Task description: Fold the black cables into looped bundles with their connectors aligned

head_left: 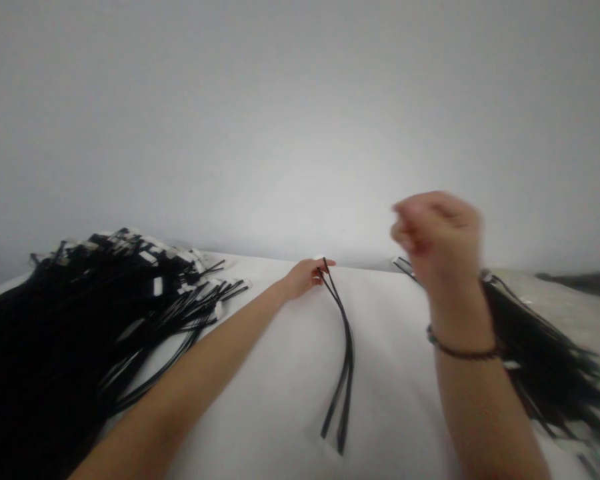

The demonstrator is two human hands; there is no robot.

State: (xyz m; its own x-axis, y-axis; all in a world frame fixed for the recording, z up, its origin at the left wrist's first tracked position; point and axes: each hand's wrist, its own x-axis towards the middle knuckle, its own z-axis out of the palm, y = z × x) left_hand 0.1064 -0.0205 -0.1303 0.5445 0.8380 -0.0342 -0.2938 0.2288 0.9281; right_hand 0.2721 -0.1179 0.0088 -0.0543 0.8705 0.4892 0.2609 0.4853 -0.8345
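Observation:
Near the table's back edge, my left hand (307,277) pinches the upper end of a black cable pair (349,347), close to its white connector. The cables hang down and curve over the white table, with their lower ends spread slightly apart. My right hand (437,233) is raised at the right, blurred by motion, its fingers curled together. Whether anything is between those fingers is too blurred to tell. A dark beaded bracelet (465,353) circles the right wrist.
A large pile of black cables (45,347) with white connectors covers the left side. Another bundle of black cables (545,353) lies at the right beside clear plastic (570,310). The white table (280,380) meets a pale wall (300,133) behind.

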